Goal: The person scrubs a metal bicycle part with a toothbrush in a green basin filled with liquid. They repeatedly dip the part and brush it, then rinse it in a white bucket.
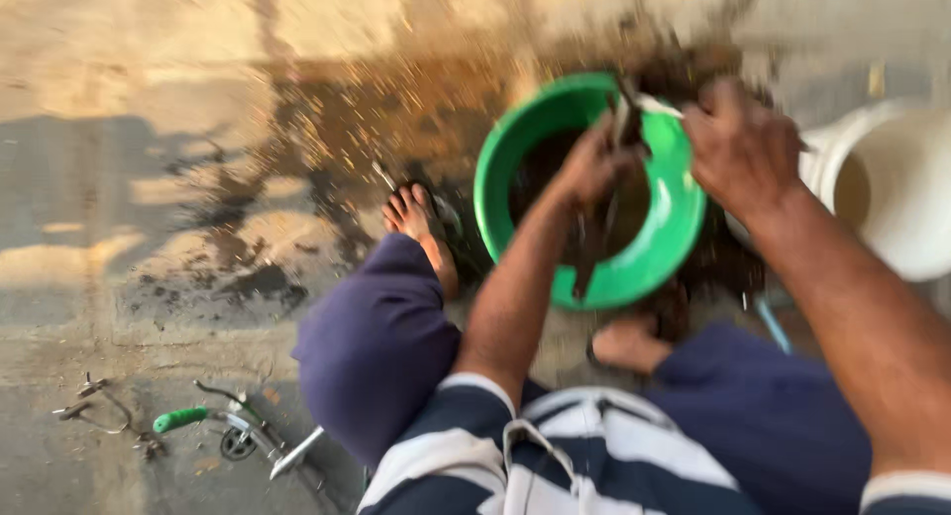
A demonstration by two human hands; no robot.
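A green plastic basin (664, 248) with dark liquid stands on the ground between my bare feet. My left hand (591, 161) reaches over the basin and grips a dark, dirty metal part that hangs down into it. My right hand (741, 149) is at the basin's far right rim, closed on a light-coloured handle, perhaps a brush; the frame is blurred and I cannot tell exactly what it is. I squat in dark blue trousers and a striped shirt.
A white bucket (897, 193) stands at the right, close to the basin. On the concrete at lower left lie a green-handled tool (181, 418), a small round metal part (238, 442) and bent wire pieces (94, 408). The ground around the basin is dark and stained.
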